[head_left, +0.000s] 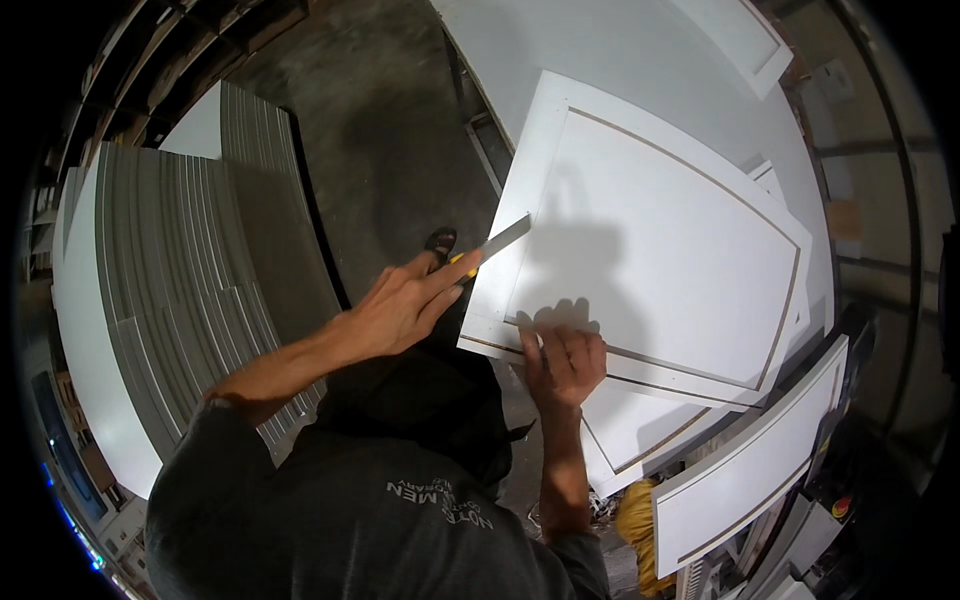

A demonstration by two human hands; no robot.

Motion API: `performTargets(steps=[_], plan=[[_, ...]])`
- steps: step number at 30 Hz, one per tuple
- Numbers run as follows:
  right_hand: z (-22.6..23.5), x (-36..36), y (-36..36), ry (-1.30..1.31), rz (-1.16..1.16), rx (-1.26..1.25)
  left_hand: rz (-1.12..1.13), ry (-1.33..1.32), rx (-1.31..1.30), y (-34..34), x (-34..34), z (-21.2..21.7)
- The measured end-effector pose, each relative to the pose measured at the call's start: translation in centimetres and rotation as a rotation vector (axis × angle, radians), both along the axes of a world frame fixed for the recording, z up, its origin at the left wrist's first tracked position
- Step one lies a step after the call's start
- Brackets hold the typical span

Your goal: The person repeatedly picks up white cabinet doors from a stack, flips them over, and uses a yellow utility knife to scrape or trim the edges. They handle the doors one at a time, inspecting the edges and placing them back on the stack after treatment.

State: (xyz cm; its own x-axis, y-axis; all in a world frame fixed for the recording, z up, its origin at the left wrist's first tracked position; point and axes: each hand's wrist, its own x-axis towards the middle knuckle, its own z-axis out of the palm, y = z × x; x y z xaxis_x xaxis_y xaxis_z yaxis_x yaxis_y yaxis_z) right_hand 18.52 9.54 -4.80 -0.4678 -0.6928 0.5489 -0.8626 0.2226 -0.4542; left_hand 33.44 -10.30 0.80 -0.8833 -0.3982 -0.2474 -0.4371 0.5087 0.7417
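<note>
My left hand [410, 305] is closed round the yellow-and-black handle of a flat file [505, 238]. The file's long grey blade slants up to the right, its tip over the left edge of a white framed panel [660, 250]. That panel lies tilted on a work table, with a thin brown groove running round its inner field. At its near edge, towards the left corner, my right hand [567, 365] grips with curled fingers; the thumb lies along the frame. My shadow falls across the panel's middle.
Another white panel [640, 425] shows beneath the first. One more panel [750, 460] leans at the lower right above a yellow cloth [640, 530]. Tall stacks of grey-edged boards [180, 270] stand left. A white panel [735, 40] lies on the grey tabletop [580, 45].
</note>
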Motion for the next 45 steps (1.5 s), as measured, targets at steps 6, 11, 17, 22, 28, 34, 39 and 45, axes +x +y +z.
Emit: performTargets(steps=[6, 11, 17, 22, 28, 34, 39, 45], plan=[[-0.2, -0.1, 0.2, -0.001, -0.006, -0.001, 0.038, 0.147, -0.051, -3.4, -3.8, -2.2], [-0.5, -0.2, 0.2, 0.005, -0.013, 0.018, 0.010, 0.210, -0.125, -6.3, -6.8, -2.5], [0.1, 0.0, 0.0, -0.040, -0.020, 0.026, -0.013, 0.244, -0.212, -10.1, -10.2, -3.3], [0.1, -0.1, -0.1, -0.042, -0.019, 0.047, 0.048, 0.209, -0.213, -14.9, -14.6, -3.7], [-0.5, -0.4, 1.2, -0.007, -0.042, 0.089, 0.217, 0.314, -0.372, -20.1, -15.8, -2.5], [-0.3, -0.3, 1.1, -0.004, -0.009, 0.087, 0.084, 0.477, -0.260, -19.1, -12.8, -5.1], [-0.2, -0.4, 1.3, 0.015, -0.009, 0.121, -0.065, 0.284, -0.333, -18.8, -14.7, -5.2], [-0.3, -0.3, 1.0, 0.031, -0.007, 0.118, -0.179, 0.238, -0.505, -19.3, -14.9, -6.8]])
